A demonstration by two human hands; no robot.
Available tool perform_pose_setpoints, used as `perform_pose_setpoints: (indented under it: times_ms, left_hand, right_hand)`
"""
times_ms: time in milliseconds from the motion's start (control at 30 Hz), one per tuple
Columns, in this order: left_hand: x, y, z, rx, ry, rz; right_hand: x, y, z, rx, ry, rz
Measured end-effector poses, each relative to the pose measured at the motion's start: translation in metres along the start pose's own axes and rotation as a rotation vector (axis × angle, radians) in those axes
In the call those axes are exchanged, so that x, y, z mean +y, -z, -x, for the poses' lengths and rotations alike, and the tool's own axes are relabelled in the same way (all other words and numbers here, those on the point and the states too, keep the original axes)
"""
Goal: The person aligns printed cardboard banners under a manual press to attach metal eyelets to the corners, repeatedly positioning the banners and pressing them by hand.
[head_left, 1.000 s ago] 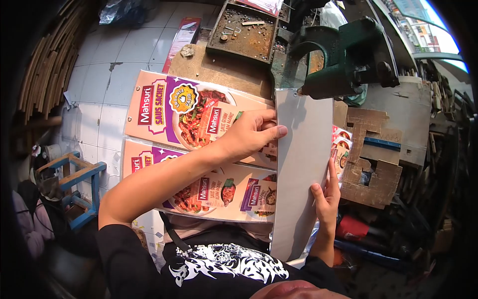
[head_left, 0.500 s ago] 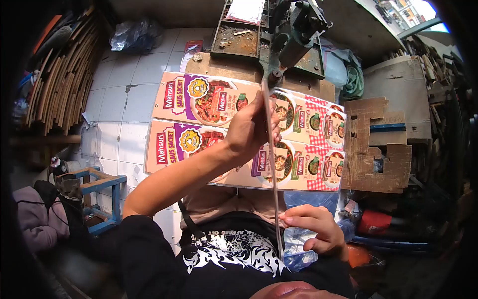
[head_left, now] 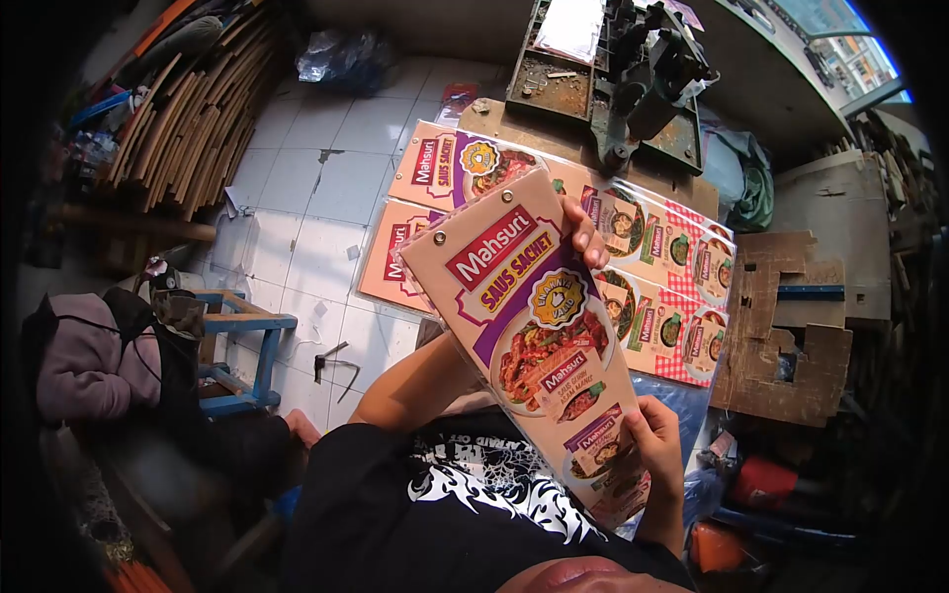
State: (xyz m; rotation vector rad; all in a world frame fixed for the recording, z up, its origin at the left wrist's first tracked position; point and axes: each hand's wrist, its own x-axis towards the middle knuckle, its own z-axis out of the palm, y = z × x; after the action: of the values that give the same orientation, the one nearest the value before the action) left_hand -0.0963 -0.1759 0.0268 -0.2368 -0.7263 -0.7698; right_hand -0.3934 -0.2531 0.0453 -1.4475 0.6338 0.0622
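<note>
A printed "Mahsuri Saus Sachet" panel (head_left: 474, 203) is held up at a slant in front of my chest, its face towards me. Two metal eyelets sit at its top corners. My left hand (head_left: 585, 233) passes behind the panel, and its fingers curl around the right edge near the top. Lower down, my right hand (head_left: 657, 443) grips the same edge, thumb on the printed face. Beyond lie two similar panels side by side, the far one (head_left: 647, 208) and the near one (head_left: 643, 301), both partly covered by the held panel.
A dark metal hand press (head_left: 647, 99) with trays stands at the back of a wooden board (head_left: 494, 119). Cut brown board (head_left: 781, 346) lies at the right. Stacked wooden strips (head_left: 198, 109) and a blue stool frame (head_left: 247, 346) are on the left. A bare foot (head_left: 301, 428) shows beside the stool.
The panel has turned from edge-on to face me and risen over the two lying panels. My right hand now grips its edge with the thumb on the front. The view has shifted left.
</note>
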Motion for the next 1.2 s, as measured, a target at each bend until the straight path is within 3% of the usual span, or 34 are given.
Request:
perform_pose_setpoints:
  times_ms: [67, 100, 167, 200, 267, 333, 400, 467, 500, 533, 600, 733, 800, 833, 900, 933, 1033, 1100, 1133, 1200]
  left_hand:
    - [0.021, -0.025, 0.008, 0.351, 0.167, -0.213]
    - [0.032, -0.021, 0.019, 0.375, 0.177, -0.183]
    - [0.053, -0.013, 0.042, 0.424, 0.194, -0.122]
    - [0.061, -0.05, 0.025, 0.6, 0.217, -0.337]
    - [0.08, -0.046, 0.034, 0.772, 0.234, -0.234]
    - [0.098, -0.051, 0.041, 0.73, 0.247, -0.28]
    - [0.113, -0.054, 0.052, 0.607, 0.521, -0.827]
    - [0.113, -0.069, 0.052, 0.686, 0.573, -0.94]
    - [0.116, -0.075, 0.057, 0.708, 0.572, -1.003]
    - [0.12, -0.077, 0.057, 0.716, 0.571, -1.072]
    - [0.123, -0.082, 0.074, 0.755, 0.532, -1.002]
    - [0.14, -0.091, 0.086, 0.977, 0.163, -0.828]
    - [0.156, -0.089, 0.093, 0.988, 0.069, -0.765]
    - [0.16, -0.088, 0.092, 1.024, 0.037, -0.783]
    - [0.167, -0.084, 0.092, 1.073, -0.001, -0.807]
    - [0.17, -0.08, 0.093, 1.088, -0.026, -0.8]
    - [0.18, -0.069, 0.094, 1.117, -0.068, -0.81]
    - [0.191, -0.059, 0.097, 1.077, -0.042, -0.785]
    - [0.194, -0.054, 0.097, 1.028, -0.029, -0.764]
    - [0.191, -0.056, 0.088, 1.018, -0.001, -0.809]
  right_hand:
    - [0.0, 0.014, 0.004, 0.151, 0.101, 0.044]
    - [0.0, 0.019, 0.003, 0.241, 0.241, 0.182]
    - [-0.004, 0.03, 0.003, 0.331, 0.29, 0.29]
    - [-0.006, 0.036, 0.004, 0.349, 0.289, 0.335]
    - [-0.004, 0.045, 0.002, 0.356, 0.292, 0.347]
    - [-0.006, 0.048, -0.002, 0.359, 0.299, 0.357]
    - [-0.013, 0.048, -0.004, 0.34, 0.318, 0.44]
    - [-0.025, 0.046, -0.005, 0.325, 0.281, 0.474]
    - [-0.033, 0.042, -0.008, 0.327, 0.376, 0.548]
    - [-0.039, 0.04, -0.012, 0.34, 0.481, 0.62]
    - [-0.044, 0.043, -0.004, 0.333, 0.381, 0.58]
    - [-0.054, 0.053, -0.009, 0.711, 0.571, 0.838]
    - [-0.052, 0.078, -0.011, 0.939, 0.553, 1.006]
    - [-0.048, 0.094, -0.012, 0.939, 0.542, 1.006]
    - [-0.033, 0.126, -0.017, 1.178, 0.385, 1.113]
    - [-0.029, 0.139, -0.021, 1.178, 0.375, 1.119]
    - [-0.015, 0.172, -0.038, 1.172, 0.207, 0.908]
    - [-0.005, 0.192, -0.052, 0.811, 0.305, 0.23]
    - [-0.003, 0.194, -0.06, 0.814, 0.301, 0.236]
    - [-0.004, 0.189, -0.072, 0.638, 0.39, -0.1]
